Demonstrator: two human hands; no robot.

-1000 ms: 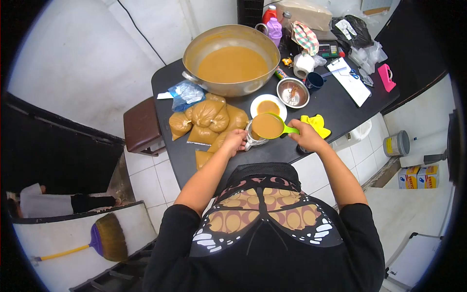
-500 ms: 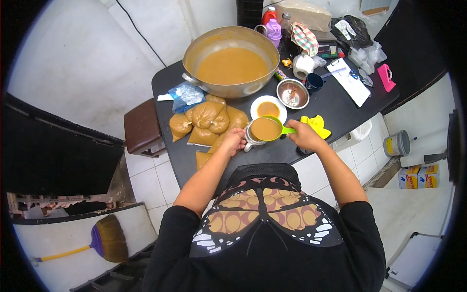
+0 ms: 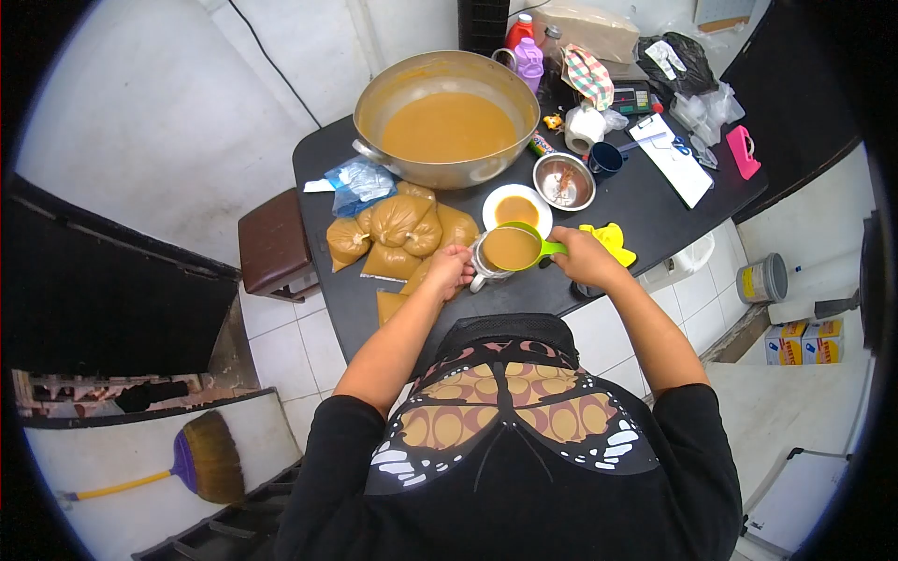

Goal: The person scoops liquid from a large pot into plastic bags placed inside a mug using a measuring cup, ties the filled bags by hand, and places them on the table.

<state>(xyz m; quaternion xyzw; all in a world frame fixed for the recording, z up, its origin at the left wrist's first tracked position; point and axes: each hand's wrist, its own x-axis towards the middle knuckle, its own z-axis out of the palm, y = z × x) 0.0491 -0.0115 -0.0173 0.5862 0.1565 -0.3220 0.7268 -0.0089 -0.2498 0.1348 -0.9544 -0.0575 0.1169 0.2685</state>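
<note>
My right hand (image 3: 582, 257) is closed on the handle of a green scoop (image 3: 512, 249), which is filled with brown liquid. Under the scoop, mostly covered by it, is a glass mug (image 3: 479, 280) with its handle to the lower left. My left hand (image 3: 453, 268) has its fingers pressed at the mug's left rim, where clear plastic shows. Just behind the scoop stands a white plate (image 3: 498, 205) with some of the brown liquid. Several tied bags of brown liquid (image 3: 402, 222) lie left of my left hand.
A large metal pot (image 3: 374, 103) of brown liquid stands at the table's back. Behind and right are a steel bowl (image 3: 564, 180), dark mug (image 3: 605, 159), clipboard (image 3: 687, 173) and pink object (image 3: 744, 151). A yellow cloth (image 3: 613, 242) lies by my right hand; a stool (image 3: 271, 234) stands left.
The green scoop has levelled and shifted slightly left and down over the mug, with my right hand following. A person seen through the lower-left opening has moved mostly out of view.
</note>
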